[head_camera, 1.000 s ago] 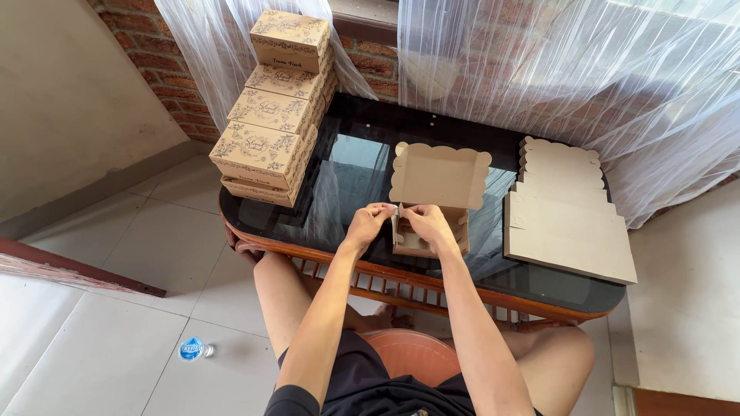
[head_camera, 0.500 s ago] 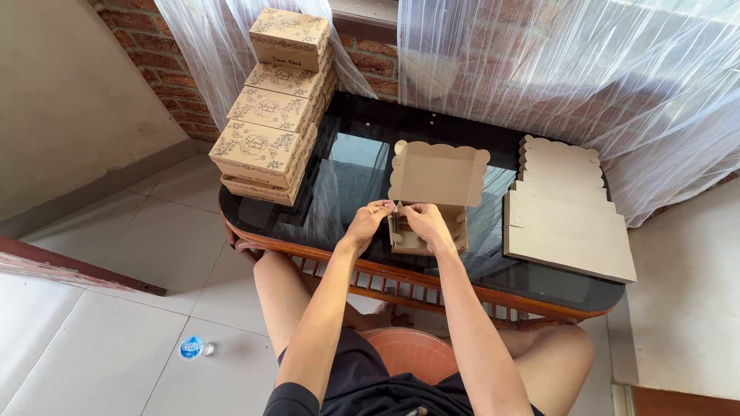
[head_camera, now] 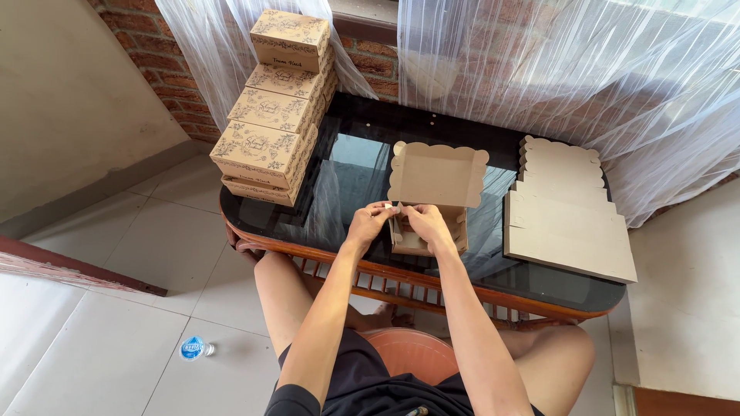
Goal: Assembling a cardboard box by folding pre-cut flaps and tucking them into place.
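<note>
— Both hands were pinched on the same corner, weren't they?

— Yes. From where I watched, the left hand (head_camera: pixel 371 222) had its fingertips pressed together on a small flap at the near-left corner of the half-folded box (head_camera: pixel 428 202), and the right hand (head_camera: pixel 428 226) was closed over the wall just beside it, thumb inside as far as I could tell. Neither hand was spread.

— Where did the box sit?

— Right under the grip, on the glass table (head_camera: pixel 347 166), at its near edge. Its scalloped lid lay flat and open just beyond the fingers.

— Which step did you take it for?

— I judged it to be the folding up of a side wall, with the corner tab being tucked in. The far side walls looked not yet raised, so I'd call the box roughly half formed.

— And the next move?

— I reckoned it called for pushing that tab home while the right hand held the wall upright, then shifting both hands to the opposite corner.

— Anything else around?

— A pile of flat blanks (head_camera: pixel 566 212) lay well to the right of the grip, and a stack of finished boxes (head_camera: pixel 274 112) stood off to the far left.
</note>
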